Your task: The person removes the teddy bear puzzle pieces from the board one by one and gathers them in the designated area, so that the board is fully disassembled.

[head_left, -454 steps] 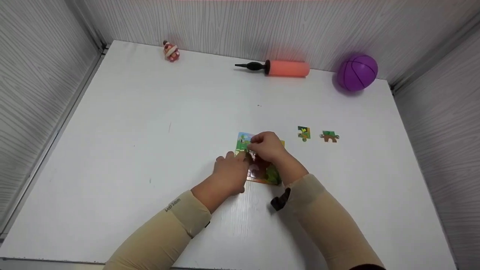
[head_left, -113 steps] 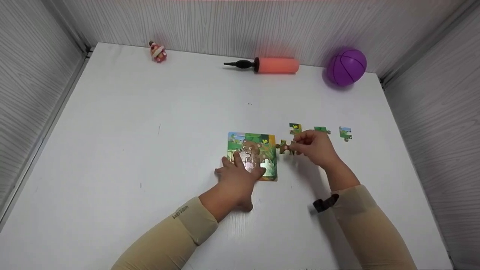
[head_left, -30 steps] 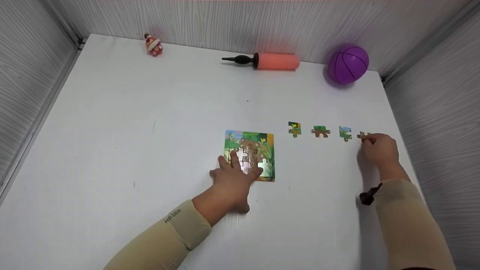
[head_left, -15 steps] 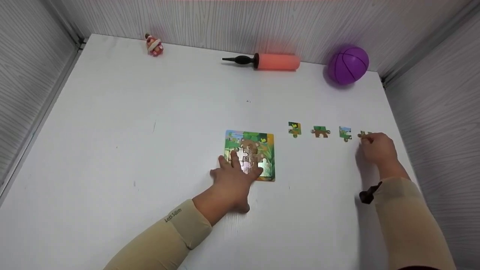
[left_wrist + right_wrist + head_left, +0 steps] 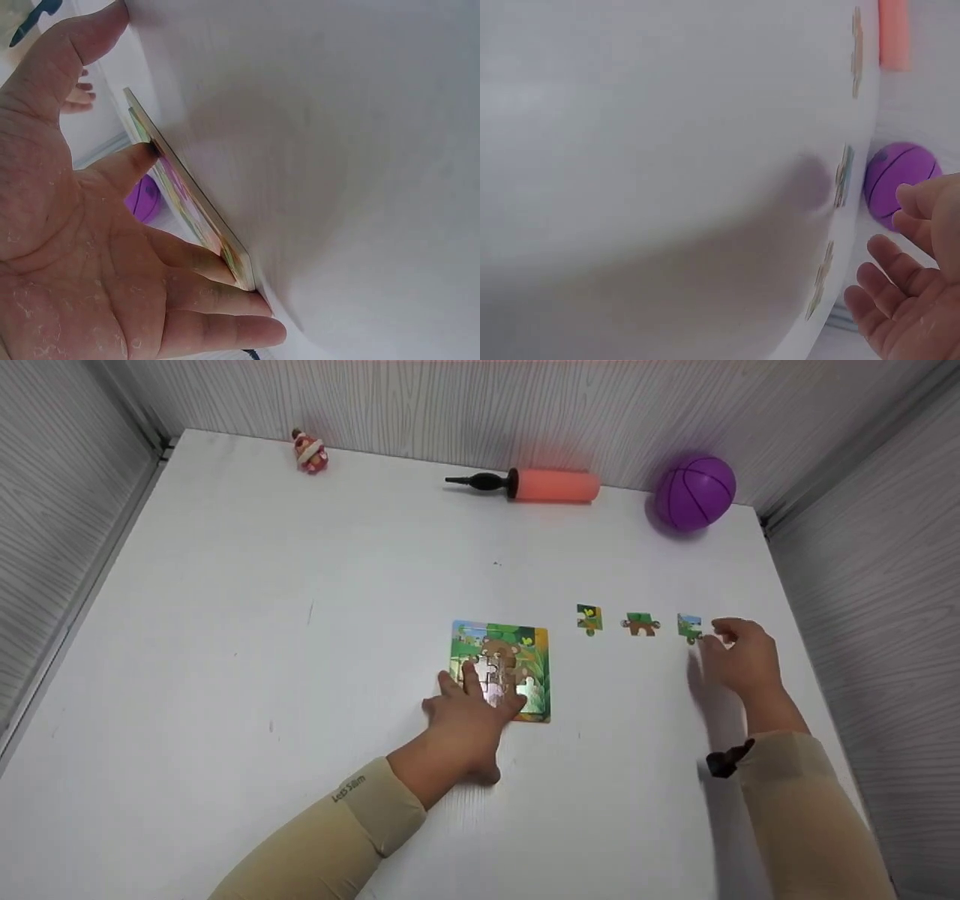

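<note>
Tabletop (image 5: 300, 585): white, flat, with faint scuffs; enclosed at the back and both sides by grey wood-grain wall panels (image 5: 450, 397).

Puzzle board (image 5: 501, 670): landmark; square, green animal scene, lies flat slightly right of the tabletop's middle, with some pieces out.

Left hand (image 5: 469, 716): at the board's near-left corner, fingers spread and straight, pressing flat on the board; the left wrist view shows the fingertips on the board's edge (image 5: 187, 195).

Loose pieces: three in a row right of the board, level with its far edge and apart from one another: first piece (image 5: 589, 618), second piece (image 5: 640, 624), third piece (image 5: 689, 627). A fourth lies mostly hidden behind the right hand.

Right hand (image 5: 739, 656): well right of the board, just beside the third piece, fingers relaxed and apart, holding nothing.

Pump (image 5: 536, 484): pink with black nozzle, lying behind the board at the back wall.

Ball (image 5: 694, 493): purple, behind and right of the board, in the far corner.

Figurine (image 5: 310, 451): small, red, far behind and left of the board.
</note>
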Motion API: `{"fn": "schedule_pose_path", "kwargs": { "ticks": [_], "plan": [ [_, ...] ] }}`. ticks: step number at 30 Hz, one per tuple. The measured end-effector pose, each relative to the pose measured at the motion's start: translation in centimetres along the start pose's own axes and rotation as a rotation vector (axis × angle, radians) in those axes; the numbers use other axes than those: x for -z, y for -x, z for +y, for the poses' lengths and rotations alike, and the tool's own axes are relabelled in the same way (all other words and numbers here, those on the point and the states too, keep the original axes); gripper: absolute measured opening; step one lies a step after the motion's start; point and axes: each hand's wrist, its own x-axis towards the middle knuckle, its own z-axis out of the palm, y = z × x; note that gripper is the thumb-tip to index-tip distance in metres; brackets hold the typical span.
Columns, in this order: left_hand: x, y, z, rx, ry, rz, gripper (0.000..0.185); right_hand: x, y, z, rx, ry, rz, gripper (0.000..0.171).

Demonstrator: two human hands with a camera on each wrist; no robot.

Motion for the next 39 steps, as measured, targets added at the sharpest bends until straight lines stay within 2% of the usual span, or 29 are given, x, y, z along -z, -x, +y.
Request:
{"fn": "schedule_pose_path", "kwargs": {
  "ticks": [7, 15, 20, 26, 30, 33, 39],
  "plan": [
    [-0.1, -0.1, 0.2, 0.006, 0.006, 0.003, 0.112, -1.7, 1.8, -4.1, 0.119, -0.094, 0.01, 0.041],
    [-0.1, -0.2, 0.3, 0.016, -0.006, 0.012, 0.124, -3.9, 3.8, -8.7, 0.183, -0.172, -0.094, 0.037],
    [-0.2, -0.3, 0.3, 0.021, 0.0, 0.027, 0.124, -5.6, 5.1, -11.6, 0.24, -0.186, -0.188, 0.044],
    [-0.1, -0.3, 0.3, 0.03, -0.03, 0.022, 0.129, -8.3, 6.5, -15.0, 0.233, -0.116, -0.388, 0.051],
    [-0.1, -0.2, 0.3, 0.026, -0.083, 0.028, 0.136, -10.0, 6.8, -16.8, 0.228, -0.03, -0.487, 0.046],
    [-0.2, -0.1, 0.3, -0.003, -0.115, 0.049, 0.14, -11.0, 7.1, -17.5, 0.226, 0.013, -0.504, 0.038],
    [-0.4, 0.0, 0.2, -0.101, -0.12, 0.11, 0.139, -12.0, 7.6, -18.2, 0.246, 0.084, -0.459, 0.031]
  ]
}}
